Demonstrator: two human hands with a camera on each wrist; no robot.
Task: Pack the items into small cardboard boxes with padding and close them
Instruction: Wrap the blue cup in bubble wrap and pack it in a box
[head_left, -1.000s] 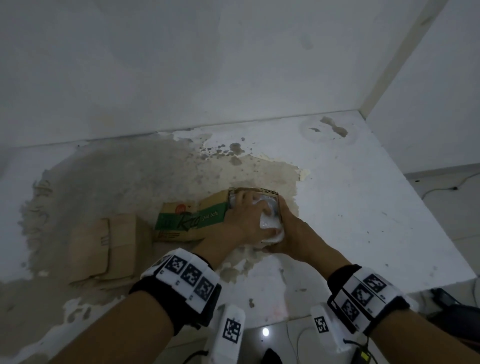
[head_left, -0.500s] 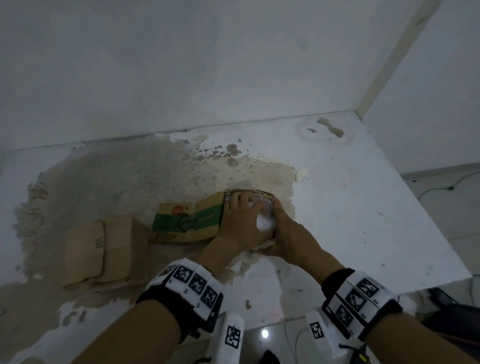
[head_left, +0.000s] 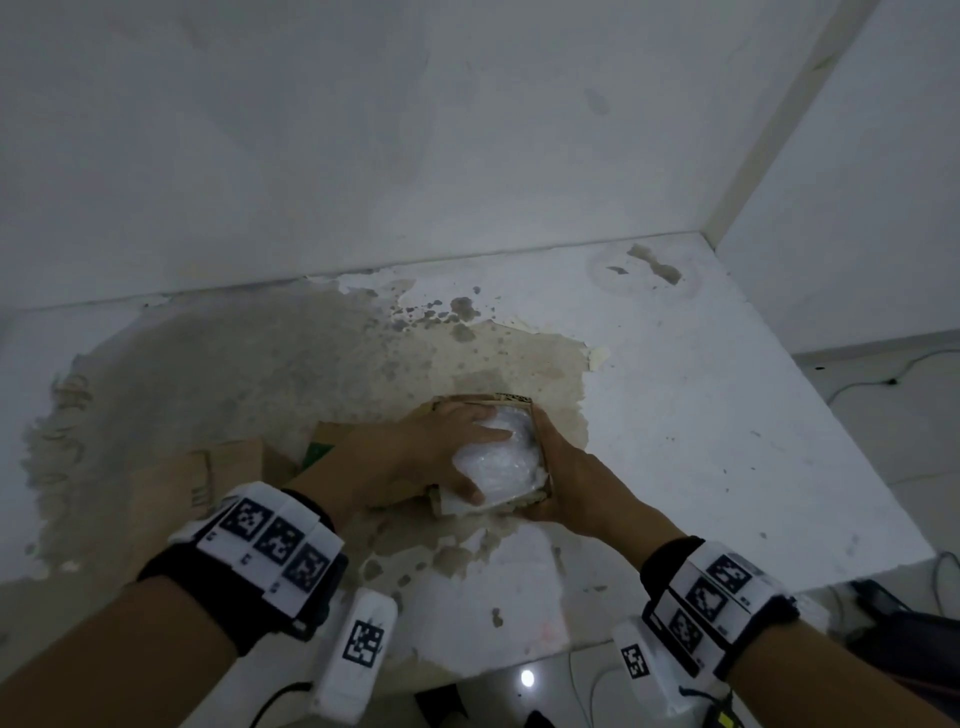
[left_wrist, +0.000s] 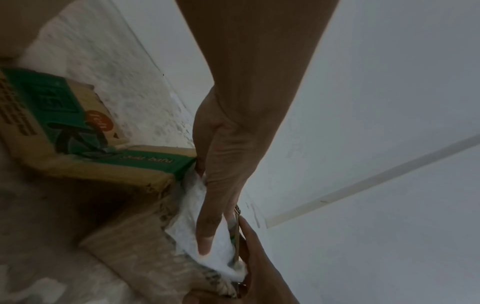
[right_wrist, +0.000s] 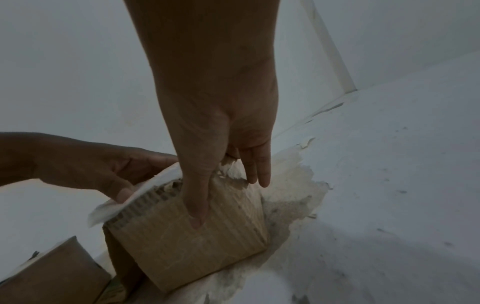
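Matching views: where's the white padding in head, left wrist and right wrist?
Head: white padding at centre, in the open box.
Left wrist: padding lower centre, against the box rim.
Right wrist: padding left of centre, sticking over the box rim.
Shared landmark: the box's corrugated wall.

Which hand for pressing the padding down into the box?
Left. The left hand lies flat on the white padding atop the open box; the right hand braces the box's outer wall.

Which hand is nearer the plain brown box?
Left. The left hand presses the padding in the open box, on the side toward the plain brown box; the right hand braces the open box's far side.
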